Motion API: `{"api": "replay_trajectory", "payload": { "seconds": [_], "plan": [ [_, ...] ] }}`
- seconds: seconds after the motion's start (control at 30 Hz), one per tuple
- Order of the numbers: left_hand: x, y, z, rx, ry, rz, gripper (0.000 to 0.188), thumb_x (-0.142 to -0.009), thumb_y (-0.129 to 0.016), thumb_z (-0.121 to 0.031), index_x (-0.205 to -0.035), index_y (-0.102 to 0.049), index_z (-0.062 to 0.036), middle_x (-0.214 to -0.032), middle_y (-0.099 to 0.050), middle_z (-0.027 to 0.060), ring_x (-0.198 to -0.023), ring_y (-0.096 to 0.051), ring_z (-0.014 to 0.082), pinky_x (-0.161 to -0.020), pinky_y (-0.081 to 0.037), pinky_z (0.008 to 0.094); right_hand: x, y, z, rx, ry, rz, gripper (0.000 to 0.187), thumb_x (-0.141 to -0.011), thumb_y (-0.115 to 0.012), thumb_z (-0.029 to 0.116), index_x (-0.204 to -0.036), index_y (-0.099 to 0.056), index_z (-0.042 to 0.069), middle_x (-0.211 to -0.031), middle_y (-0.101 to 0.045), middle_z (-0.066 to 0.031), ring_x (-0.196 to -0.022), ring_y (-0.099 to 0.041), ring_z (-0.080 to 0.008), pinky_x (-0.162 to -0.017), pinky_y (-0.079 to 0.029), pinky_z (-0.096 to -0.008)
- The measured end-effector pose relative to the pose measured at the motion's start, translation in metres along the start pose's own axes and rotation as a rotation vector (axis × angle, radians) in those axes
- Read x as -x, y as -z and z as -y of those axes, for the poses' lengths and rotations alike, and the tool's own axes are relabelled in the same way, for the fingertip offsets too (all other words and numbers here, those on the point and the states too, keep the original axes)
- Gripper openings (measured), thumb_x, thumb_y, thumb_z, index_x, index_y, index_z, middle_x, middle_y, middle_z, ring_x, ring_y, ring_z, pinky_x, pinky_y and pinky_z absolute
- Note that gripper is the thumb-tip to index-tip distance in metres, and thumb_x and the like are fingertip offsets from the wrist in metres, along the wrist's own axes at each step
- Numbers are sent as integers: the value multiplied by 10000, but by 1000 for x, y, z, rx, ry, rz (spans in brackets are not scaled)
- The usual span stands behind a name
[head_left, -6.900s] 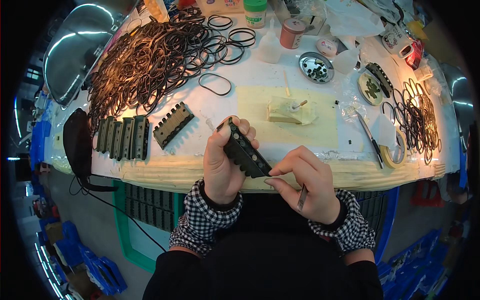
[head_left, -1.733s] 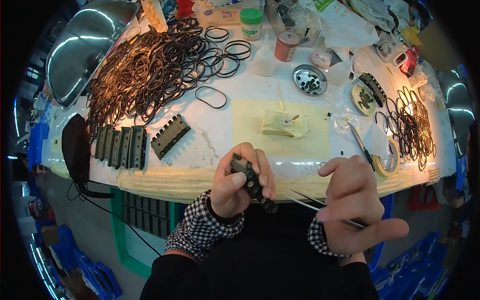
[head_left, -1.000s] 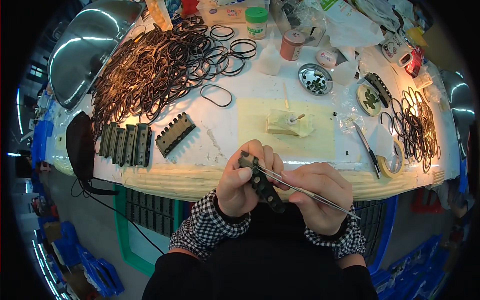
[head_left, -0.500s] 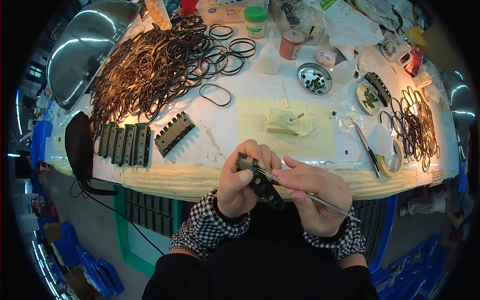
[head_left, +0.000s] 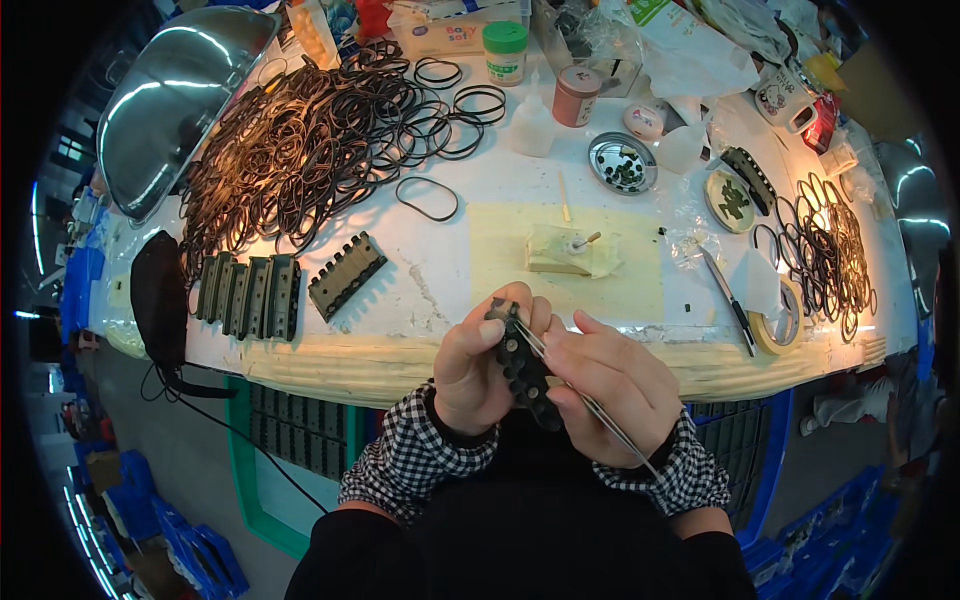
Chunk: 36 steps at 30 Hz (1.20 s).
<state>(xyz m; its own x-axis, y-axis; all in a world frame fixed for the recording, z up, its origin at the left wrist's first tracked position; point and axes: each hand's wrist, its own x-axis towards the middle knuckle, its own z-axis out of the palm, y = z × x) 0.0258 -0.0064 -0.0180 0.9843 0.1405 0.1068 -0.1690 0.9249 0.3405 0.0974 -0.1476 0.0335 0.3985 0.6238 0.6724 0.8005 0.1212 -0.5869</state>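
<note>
My left hand (head_left: 466,368) grips a dark notched rail-like part (head_left: 524,372) above the table's near edge, its thumb near the top end. Small round spots show along the part's face. In my right hand (head_left: 622,388) is a pair of metal tweezers (head_left: 612,428), pinched between thumb and fingers. The tweezers' tips reach the upper end of the part; whether they grip anything there is too small to tell. Beyond my hands lies a small paper-wrapped block (head_left: 555,252) on a yellowish sheet (head_left: 490,285). Similar green notched parts (head_left: 250,297) stand in a row at left, with one more (head_left: 347,277) set at an angle.
Black rubber rings (head_left: 300,140) heap at the far left, more rings (head_left: 825,240) at right. A metal dish (head_left: 594,172) holds small dark pieces. A pen-like knife (head_left: 733,305) lies beside a tape roll (head_left: 790,325). Bins, one green (head_left: 245,480), stand below the table.
The part in my left hand has turned more upright, its face showing more. My right hand and the tweezers have shifted slightly left, and the tweezers now slope more steeply.
</note>
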Motion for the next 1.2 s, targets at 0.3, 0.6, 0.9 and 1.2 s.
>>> {"api": "replay_trajectory", "payload": {
  "seconds": [0.3, 0.6, 0.9, 1.2],
  "plan": [
    [-4, 5, -1, 129, 98, 28, 225, -863, -570, -264, -920, -468, -71, -802, -482, 57, -809, -505, 197, -881, -575, 436, -11, 18, -32, 114, -195, -307, 200, -845, -676, 21, -1041, -651, 52, -858, -600, -99, -799, -587, -241, -705, -489, -321],
    [-7, 7, 1, 182, 125, 47, 233, -864, -570, -266, -928, -470, -66, -803, -483, 60, -802, -507, 197, -904, -571, 442, -32, 12, -65, 358, -185, -89, 198, -764, -747, 20, -951, -686, 42, -788, -635, -74, -747, -583, -261, -651, -466, -333],
    [-4, 8, 0, 129, 140, 55, 257, -857, -572, -287, -936, -488, -58, -804, -488, 69, -812, -515, 203, -894, -575, 460, -24, 11, -27, -134, -247, -207, 88, -880, -669, 24, -962, -641, 6, -806, -629, -87, -758, -586, -181, -680, -466, -292],
    [-2, 9, 0, 42, 175, 30, 356, -823, -569, -337, -1015, -531, -40, -828, -510, 65, -853, -536, 214, -879, -574, 464, -24, -8, -14, -719, -553, -124, 126, -1015, -492, 101, -1031, -497, -24, -829, -664, -122, -605, -627, -100, -523, -519, -202]
  ]
}}
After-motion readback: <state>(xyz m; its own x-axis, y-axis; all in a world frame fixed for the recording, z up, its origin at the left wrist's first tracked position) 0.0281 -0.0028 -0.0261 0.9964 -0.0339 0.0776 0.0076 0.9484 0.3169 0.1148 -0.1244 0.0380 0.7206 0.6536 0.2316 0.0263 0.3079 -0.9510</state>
